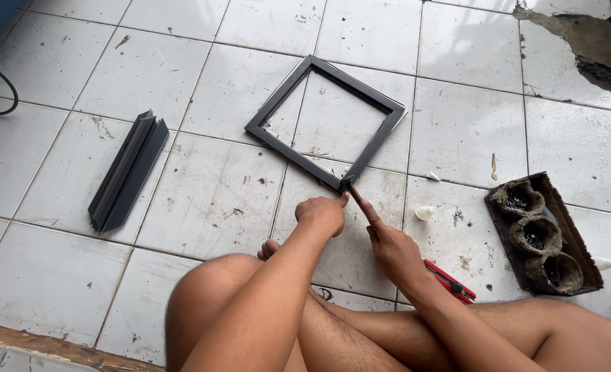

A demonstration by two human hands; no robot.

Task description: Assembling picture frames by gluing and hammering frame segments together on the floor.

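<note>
At frame centre, the black square frame (pixel 325 122) lies flat on the tiled floor (pixel 209 200). The left hand (pixel 323 213), fingers curled, pins its near corner; the right hand (pixel 391 248) pinches a thin stick (pixel 358 200) there. Pressing hard could skid the frame or snap the stick.

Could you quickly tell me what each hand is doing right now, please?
Left hand: closed, thumb pressing the black frame corner.
Right hand: closed on a thin stick.
</note>
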